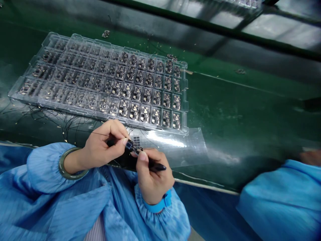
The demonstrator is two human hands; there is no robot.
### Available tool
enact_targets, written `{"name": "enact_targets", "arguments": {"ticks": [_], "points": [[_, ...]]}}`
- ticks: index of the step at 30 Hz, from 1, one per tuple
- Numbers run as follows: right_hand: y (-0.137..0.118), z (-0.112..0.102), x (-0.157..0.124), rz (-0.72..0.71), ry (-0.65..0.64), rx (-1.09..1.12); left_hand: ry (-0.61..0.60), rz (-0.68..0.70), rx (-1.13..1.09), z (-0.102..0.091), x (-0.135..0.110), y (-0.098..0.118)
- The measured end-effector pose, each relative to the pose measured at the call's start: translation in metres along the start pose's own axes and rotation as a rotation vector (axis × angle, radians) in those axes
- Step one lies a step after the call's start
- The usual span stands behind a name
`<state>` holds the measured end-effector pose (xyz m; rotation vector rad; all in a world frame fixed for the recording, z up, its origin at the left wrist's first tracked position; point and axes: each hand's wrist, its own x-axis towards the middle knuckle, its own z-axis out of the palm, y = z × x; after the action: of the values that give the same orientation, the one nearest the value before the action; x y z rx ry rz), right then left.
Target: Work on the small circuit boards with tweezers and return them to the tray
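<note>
Plainly, fingers [119,147] pinch circuitry [129,145] near label-like rectangles [136,139]

no legible lettering, labels, numbers or signs (nor any brand)

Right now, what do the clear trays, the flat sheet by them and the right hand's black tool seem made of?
Trays: probably rigid plastic, clear and glossy; circuit boards show through their walls.
Sheet: likely thin plastic film, clear and shiny; the table shows through, with bright glare.
Tool: slightly shiny black; plastic or coated metal, too hidden to tell.
</note>
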<state>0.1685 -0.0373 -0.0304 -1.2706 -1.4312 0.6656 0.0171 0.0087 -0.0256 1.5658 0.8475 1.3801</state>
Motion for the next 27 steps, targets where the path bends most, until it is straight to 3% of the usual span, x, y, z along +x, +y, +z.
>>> {"name": "enact_targets", "arguments": {"ticks": [4,14,27], "points": [[0.001,0.000,0.001,-0.017,0.014,-0.013,-0.001,-0.036,-0.031,-0.001,-0.001,0.000],[0.002,0.001,-0.002,0.102,0.026,0.164,-0.101,-0.408,-0.207,-0.004,-0.003,0.006],[0.003,0.001,-0.004,0.102,0.029,0.181,-0.103,-0.443,-0.168,-0.004,-0.001,0.010]]}}
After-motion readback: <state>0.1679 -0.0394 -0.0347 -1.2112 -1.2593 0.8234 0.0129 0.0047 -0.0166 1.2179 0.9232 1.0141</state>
